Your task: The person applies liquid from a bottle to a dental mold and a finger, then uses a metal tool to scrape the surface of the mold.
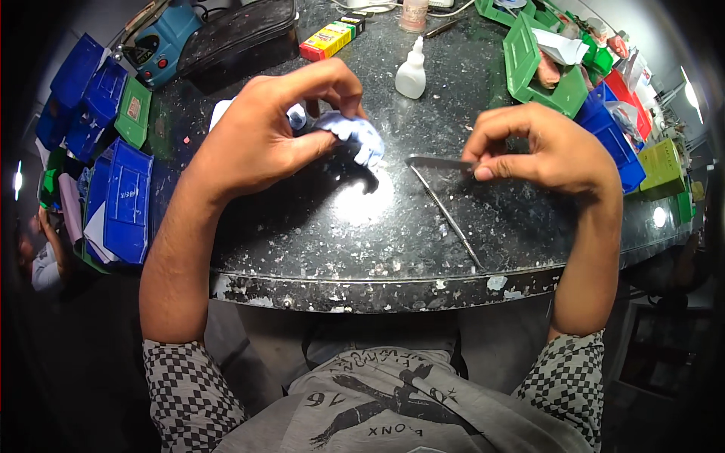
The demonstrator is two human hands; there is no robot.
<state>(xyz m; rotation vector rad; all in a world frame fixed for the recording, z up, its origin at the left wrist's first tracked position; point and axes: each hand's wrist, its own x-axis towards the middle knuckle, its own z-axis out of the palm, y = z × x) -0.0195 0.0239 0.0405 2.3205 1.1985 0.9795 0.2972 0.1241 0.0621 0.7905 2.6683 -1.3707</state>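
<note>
My left hand (264, 140) pinches a pale bluish-white dental cast (353, 134) between thumb and fingers above the table. Its curved edge shows a row of tooth-like bumps, and the palm side is hidden. Off to the right, my right hand (544, 151) grips a small dark flat blade (438, 162) between thumb and forefinger, its rounded tip pointing left toward the cast, apart from it. Below the blade lies a thin metal dental instrument (451, 219), slanting toward the table's front edge; whether it touches the blade tip I cannot tell.
A white dropper bottle (410, 75) stands behind my hands. Farther back are a yellow and red box (328, 39), a black case (238, 41) and a pink-tinted bottle (414, 15). Blue bins (124, 204) line the left side; green bins (525, 57) with mixed contents line the right.
</note>
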